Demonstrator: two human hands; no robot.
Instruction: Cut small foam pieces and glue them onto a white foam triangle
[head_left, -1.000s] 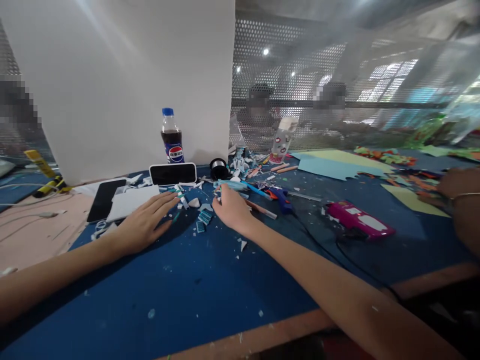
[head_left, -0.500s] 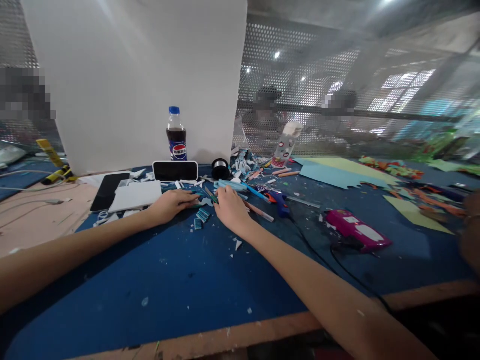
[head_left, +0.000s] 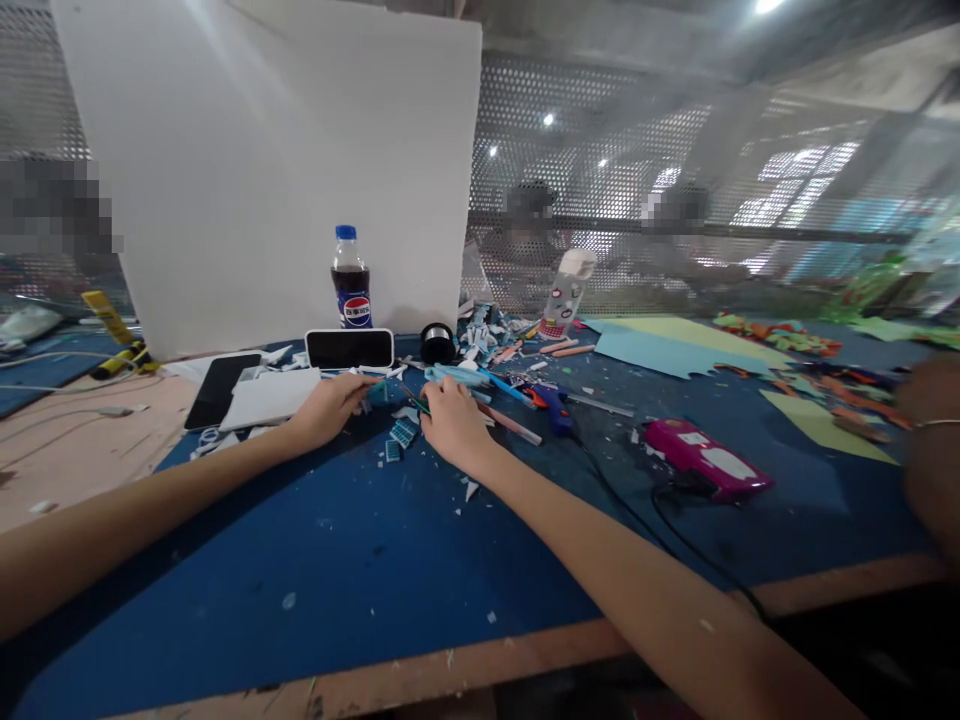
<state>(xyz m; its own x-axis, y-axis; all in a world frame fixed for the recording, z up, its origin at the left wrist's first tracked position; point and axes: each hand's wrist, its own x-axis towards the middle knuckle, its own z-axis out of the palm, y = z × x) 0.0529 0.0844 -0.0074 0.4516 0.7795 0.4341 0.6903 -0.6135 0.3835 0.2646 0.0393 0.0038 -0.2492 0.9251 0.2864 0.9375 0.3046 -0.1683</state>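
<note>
My left hand (head_left: 330, 405) is closed in a pinch on a small teal piece (head_left: 377, 394) just above the blue mat. Facing it, my right hand (head_left: 454, 422) has its fingers closed round a slim pointed tool (head_left: 417, 400), dark with a bit of green; its exact kind is too small to make out. The tool's tip points toward the teal piece. Between and below the hands lie small teal gridded pieces (head_left: 403, 432) and white scraps. A white-framed phone (head_left: 349, 349) stands on its side behind my left hand.
White sheets (head_left: 270, 398) and a dark phone (head_left: 223, 390) lie left. Behind are a cola bottle (head_left: 351, 285), a wire spool (head_left: 437, 344) and foam scraps. Rightward lie a blue glue gun (head_left: 555, 410), a magenta corded device (head_left: 705, 460) and coloured paper (head_left: 660, 348). Another person's arm (head_left: 934, 440) shows at right.
My left hand has lifted and drawn back slightly to the left, its fingers now pinching the teal piece. The tool in my right hand shows more clearly. The view has shifted a little.
</note>
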